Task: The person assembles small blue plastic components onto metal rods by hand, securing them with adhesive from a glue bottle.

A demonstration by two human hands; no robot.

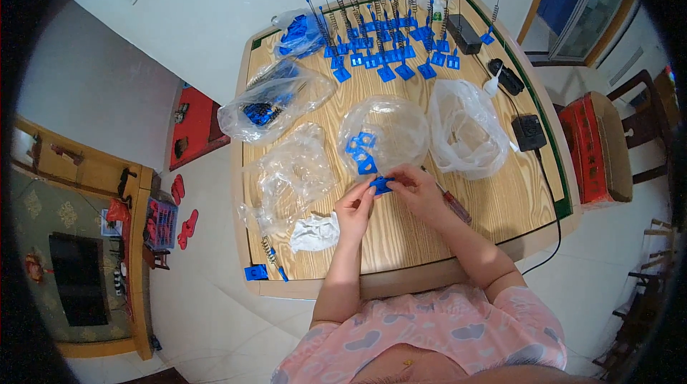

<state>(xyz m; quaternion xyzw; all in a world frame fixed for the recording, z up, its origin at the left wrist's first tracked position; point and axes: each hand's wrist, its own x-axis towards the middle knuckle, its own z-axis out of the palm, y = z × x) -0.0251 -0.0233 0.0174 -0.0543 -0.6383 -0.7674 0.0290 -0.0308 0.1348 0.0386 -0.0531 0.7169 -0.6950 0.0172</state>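
Between my two hands, close to the middle of the table, is a small blue plastic piece (pixel 382 185). The fingers of my left hand (pixel 355 206) pinch its left side. From the right, my right hand (pixel 417 191) grips the same piece with its fingertips. Just beyond it, several flat blue plastic pieces (pixel 366 163) lie at the edge of a clear plastic bag (pixel 401 126). A screwdriver (pixel 456 206) with a dark red handle rests on the table beside my right hand, partly hidden by it.
Upright blue bases with springs and blue-tipped rods (pixel 386 55) crowd the far side. Bags of blue parts (pixel 265 108) lie left; a white bag (pixel 469 130) and a black power adapter (pixel 528 132) lie right. A crumpled white cloth (pixel 315 232) is near my left wrist.
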